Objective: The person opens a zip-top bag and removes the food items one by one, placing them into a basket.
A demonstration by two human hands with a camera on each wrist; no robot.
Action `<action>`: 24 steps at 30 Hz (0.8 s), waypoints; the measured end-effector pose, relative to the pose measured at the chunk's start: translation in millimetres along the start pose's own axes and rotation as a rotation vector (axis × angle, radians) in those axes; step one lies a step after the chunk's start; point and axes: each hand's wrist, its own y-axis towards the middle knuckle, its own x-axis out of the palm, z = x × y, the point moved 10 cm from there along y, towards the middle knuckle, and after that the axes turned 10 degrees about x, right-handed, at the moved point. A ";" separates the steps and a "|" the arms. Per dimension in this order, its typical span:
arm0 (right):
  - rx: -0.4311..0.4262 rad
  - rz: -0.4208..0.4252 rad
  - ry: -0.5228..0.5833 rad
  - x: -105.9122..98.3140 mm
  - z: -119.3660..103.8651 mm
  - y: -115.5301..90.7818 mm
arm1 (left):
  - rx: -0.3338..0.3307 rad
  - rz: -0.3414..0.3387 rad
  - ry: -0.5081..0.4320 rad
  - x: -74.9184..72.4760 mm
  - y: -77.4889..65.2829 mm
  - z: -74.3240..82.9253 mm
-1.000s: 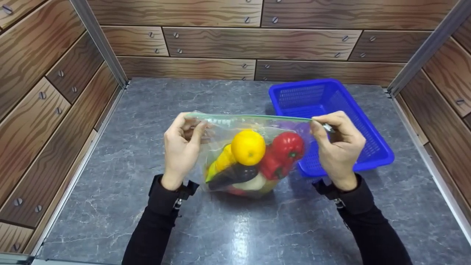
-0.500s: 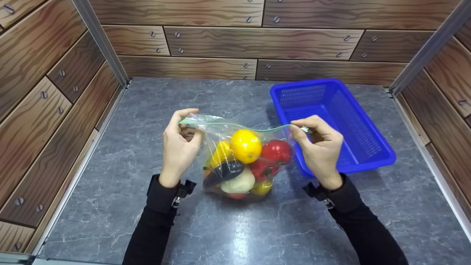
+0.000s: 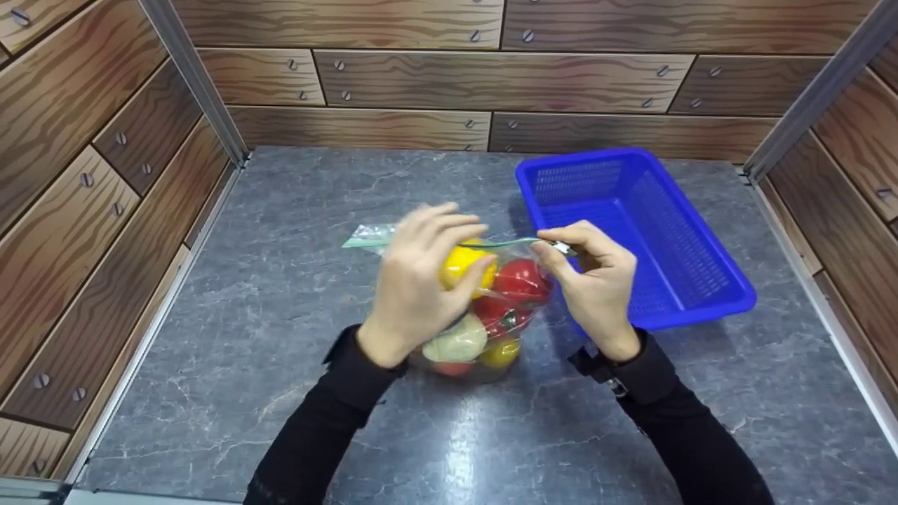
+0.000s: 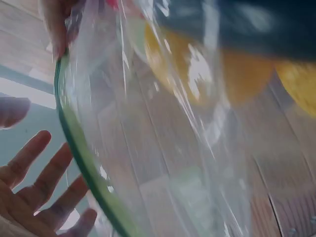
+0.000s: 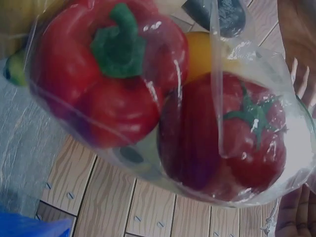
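Note:
A clear zip bag with a green closure strip stands filled with produce. My right hand pinches the strip's right end between thumb and fingers. My left hand, blurred, is spread across the bag's left half, with its fingers extended near the strip. Through the plastic show a yellow-orange round fruit, a red tomato, a red bell pepper, a pale round vegetable and a yellow fruit. A dark eggplant appears in the left wrist view; the left hand hides it from the head view.
A blue perforated plastic basket stands behind and right of the bag, close to my right hand. The grey marble-look tabletop is bounded by wood-patterned walls at the back and both sides.
My left hand has let go of the bag's left corner and swept right over the strip. The right hand has come left, still pinching its end, and the opening is less stretched.

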 end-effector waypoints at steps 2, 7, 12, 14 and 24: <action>0.011 -0.006 0.010 -0.5 0.9 -0.2 | 0.020 -0.042 0.002 12.2 5.9 6.1; 0.042 -0.011 0.054 -5.4 3.7 -1.1 | 0.049 -0.082 -0.009 27.7 14.8 12.5; 0.076 0.011 0.077 -14.2 6.9 -3.4 | 0.067 -0.100 -0.008 33.4 16.4 12.6; 0.083 0.040 0.098 -20.2 8.0 -4.7 | 0.060 -0.105 -0.018 34.4 16.3 11.4; 0.050 0.066 0.167 -27.2 5.3 -6.5 | 0.103 -0.131 -0.024 38.6 24.9 26.3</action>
